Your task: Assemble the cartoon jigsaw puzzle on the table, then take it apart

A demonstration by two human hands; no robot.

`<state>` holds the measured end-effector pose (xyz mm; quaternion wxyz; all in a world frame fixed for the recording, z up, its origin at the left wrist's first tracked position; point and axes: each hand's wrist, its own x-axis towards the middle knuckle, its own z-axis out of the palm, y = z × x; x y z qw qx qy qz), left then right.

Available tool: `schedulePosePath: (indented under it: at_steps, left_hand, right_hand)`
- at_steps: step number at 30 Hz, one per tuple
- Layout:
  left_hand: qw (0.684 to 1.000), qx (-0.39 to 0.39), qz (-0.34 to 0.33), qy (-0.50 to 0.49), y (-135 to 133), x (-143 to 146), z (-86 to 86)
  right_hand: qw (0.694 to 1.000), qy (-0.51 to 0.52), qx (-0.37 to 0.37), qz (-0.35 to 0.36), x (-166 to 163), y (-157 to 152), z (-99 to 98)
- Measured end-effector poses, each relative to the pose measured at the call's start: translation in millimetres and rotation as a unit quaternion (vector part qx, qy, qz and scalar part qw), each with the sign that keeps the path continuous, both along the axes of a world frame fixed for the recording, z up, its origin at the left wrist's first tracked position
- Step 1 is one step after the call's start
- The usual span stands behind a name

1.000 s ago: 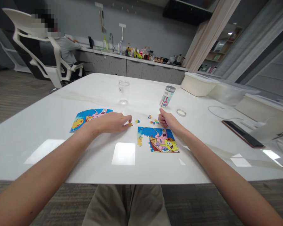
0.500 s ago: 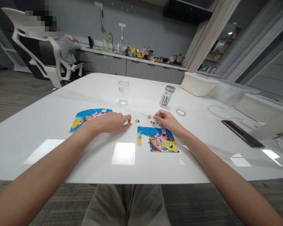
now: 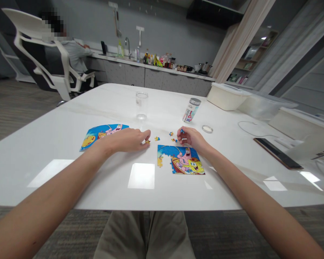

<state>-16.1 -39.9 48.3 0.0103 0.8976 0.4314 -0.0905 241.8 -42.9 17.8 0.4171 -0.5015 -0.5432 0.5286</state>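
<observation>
The left hand (image 3: 132, 139) curls at a yellow piece (image 3: 148, 142), grip unclear; the right hand (image 3: 191, 138) pinches a blue piece (image 3: 182, 131). The flat puzzle (image 3: 185, 160) has a lower-left gap.

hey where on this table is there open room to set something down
Bare: between the transparent jar and lidded canister; also left of the picture card. Crowded: between the left hand and right hand, where loose pieces lie beyond the partly built puzzle.
</observation>
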Motion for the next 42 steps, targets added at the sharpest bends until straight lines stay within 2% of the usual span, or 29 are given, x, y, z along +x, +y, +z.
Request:
schedulePosePath:
  at_steps: [12, 17, 24, 34, 42]
  left_hand:
    - [1.0, 0.0, -0.009, 0.008, 3, -2, -2.7]
    - [1.0, 0.003, -0.003, 0.014, 2, -1, -0.8]
    - [1.0, -0.004, 0.001, 0.011, 2, -2, -2.0]
    - [1.0, 0.01, 0.011, 0.01, 7, -5, -6.3]
    - [1.0, 0.01, 0.025, 0.006, 7, -9, -5.0]
  right_hand:
    - [1.0, -0.004, -0.028, 0.003, 0, 0, 0.3]
    - [0.996, -0.075, 0.042, 0.038, -1, -6, 2.0]
    - [0.984, -0.135, 0.111, 0.045, 4, -2, -4.7]
    - [0.991, -0.11, 0.075, 0.003, 5, 2, -7.8]
    - [0.956, -0.256, 0.127, -0.065, 9, 2, -6.4]
